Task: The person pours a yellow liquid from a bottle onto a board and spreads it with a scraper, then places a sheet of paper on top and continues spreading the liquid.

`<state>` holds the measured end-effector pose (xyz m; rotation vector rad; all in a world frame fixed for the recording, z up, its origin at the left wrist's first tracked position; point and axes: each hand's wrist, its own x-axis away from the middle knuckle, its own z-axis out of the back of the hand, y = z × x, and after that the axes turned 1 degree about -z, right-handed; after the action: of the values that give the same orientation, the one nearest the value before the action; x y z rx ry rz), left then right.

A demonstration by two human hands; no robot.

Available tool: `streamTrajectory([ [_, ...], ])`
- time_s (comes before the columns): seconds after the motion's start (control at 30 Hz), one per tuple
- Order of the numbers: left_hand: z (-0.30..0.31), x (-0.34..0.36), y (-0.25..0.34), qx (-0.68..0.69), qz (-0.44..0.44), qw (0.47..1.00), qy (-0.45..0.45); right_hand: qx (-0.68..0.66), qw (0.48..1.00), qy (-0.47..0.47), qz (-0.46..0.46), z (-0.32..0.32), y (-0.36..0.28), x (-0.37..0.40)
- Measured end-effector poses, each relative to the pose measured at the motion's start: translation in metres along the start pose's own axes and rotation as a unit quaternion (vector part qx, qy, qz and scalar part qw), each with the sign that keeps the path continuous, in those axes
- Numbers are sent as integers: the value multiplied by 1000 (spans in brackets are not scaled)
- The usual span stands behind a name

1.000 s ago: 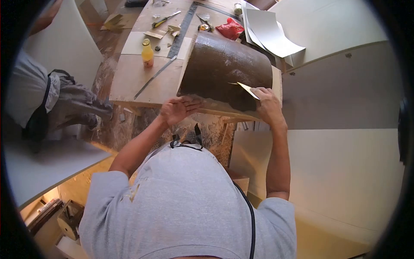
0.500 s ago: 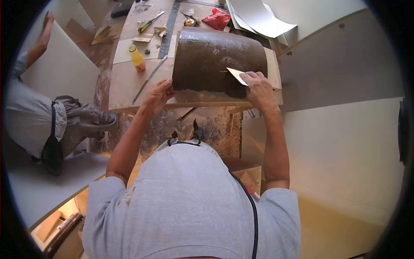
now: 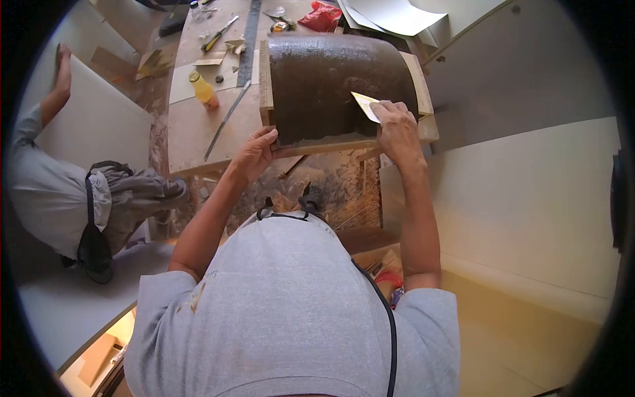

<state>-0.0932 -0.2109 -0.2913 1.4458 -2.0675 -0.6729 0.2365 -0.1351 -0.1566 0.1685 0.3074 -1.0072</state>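
Observation:
A curved dark brown panel (image 3: 331,86) with a glossy, wet-looking surface lies over a light wooden frame (image 3: 266,79) on the workbench. My right hand (image 3: 399,132) grips a thin white and yellow scraper (image 3: 366,106), its edge over the right part of the panel. At the near left corner of the frame, my left hand (image 3: 256,152) has its thumb and fingers closed on the frame edge.
On the bench (image 3: 185,142) are a yellow bottle (image 3: 204,90), a metal strip (image 3: 227,121), a knife (image 3: 219,34), a red bag (image 3: 321,16) and white sheets (image 3: 397,14). A co-worker (image 3: 59,178) stands at the left beside a large panel (image 3: 99,92).
The brown panel and its frame appear shifted and turned slightly, with more of the left frame side showing. My left hand is now at the frame corner. The view has moved a little.

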Motion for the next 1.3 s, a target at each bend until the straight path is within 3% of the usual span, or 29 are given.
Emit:
streamTrajectory([
  [0.4,4,-8,-2,38,13,999,11,-49,998,-7,39,-7,-34,77],
  [0.6,4,-15,2,-1,1,1000,26,-164,985,-17,-41,-2,-47,129],
  [0.67,-20,-8,14,0,5,998,68,-159,981,73,-79,25,-57,126],
  [0.8,16,-19,0,15,11,999,37,-182,972,137,-49,56,-70,69],
  [0.87,15,-19,-1,-3,16,1000,14,-172,978,119,-16,48,-75,41],
  [0.9,12,-18,1,-2,13,1000,17,-90,992,82,13,36,-70,32],
  [1.03,8,-15,6,8,22,999,45,2,999,35,13,-8,-72,12],
  [1.17,16,-17,3,-19,26,998,55,-13,999,37,4,-17,-87,22],
  [1.3,21,-27,-1,23,25,997,65,-10,999,-44,31,-34,-101,64],
])
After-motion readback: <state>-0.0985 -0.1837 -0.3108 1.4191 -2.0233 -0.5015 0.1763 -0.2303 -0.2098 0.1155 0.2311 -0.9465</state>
